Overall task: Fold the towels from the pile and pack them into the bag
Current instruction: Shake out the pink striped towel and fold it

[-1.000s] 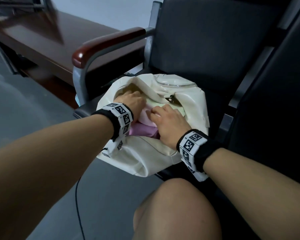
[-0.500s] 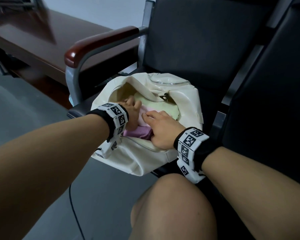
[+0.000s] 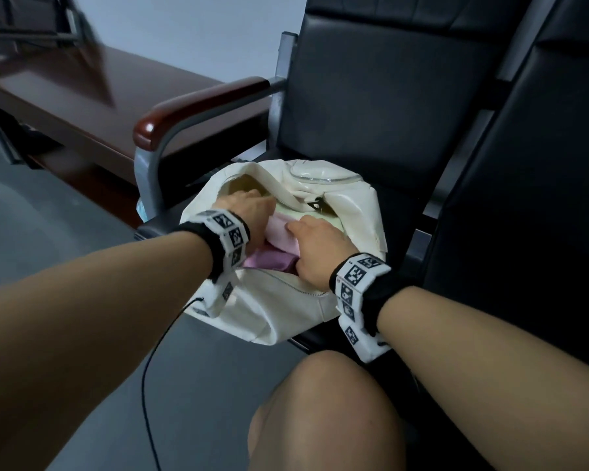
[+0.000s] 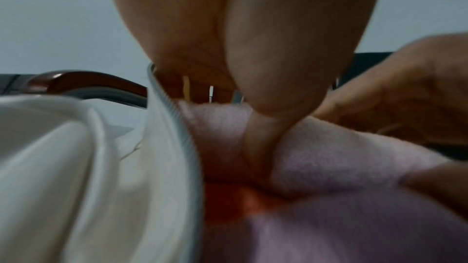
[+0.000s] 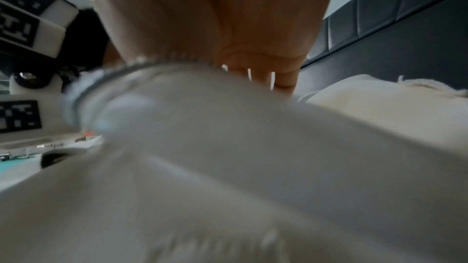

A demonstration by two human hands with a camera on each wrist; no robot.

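A cream white bag [image 3: 279,307] is lying open on the black seat [image 3: 405,212] of a waiting-room chair, its zipper mouth facing up. Both hands are reaching into that mouth. The left hand [image 3: 249,212] is pressing down on a pink towel [image 3: 281,232] inside the bag, fingers extended toward the far side; in the left wrist view its thumb [image 4: 263,147] is sinking into the pink pile, just beside the zipper teeth [image 4: 187,147]. The right hand [image 3: 317,246] is resting over the near right part of the same towel, with its fingers curled onto the cloth, but how firmly it is gripping cannot be told; the right wrist view is mostly blocked by blurred white bag fabric. A pale yellow-green towel [image 3: 306,217] is showing beneath the pink one, deeper in the bag. Both wrists are wearing black bands with white marker blocks [image 3: 354,277]. A wooden armrest [image 3: 198,107] is standing left of the bag, and a dark wooden bench [image 3: 92,96] is sitting beyond it. A bare knee [image 3: 323,413] is filling the bottom of the head view.
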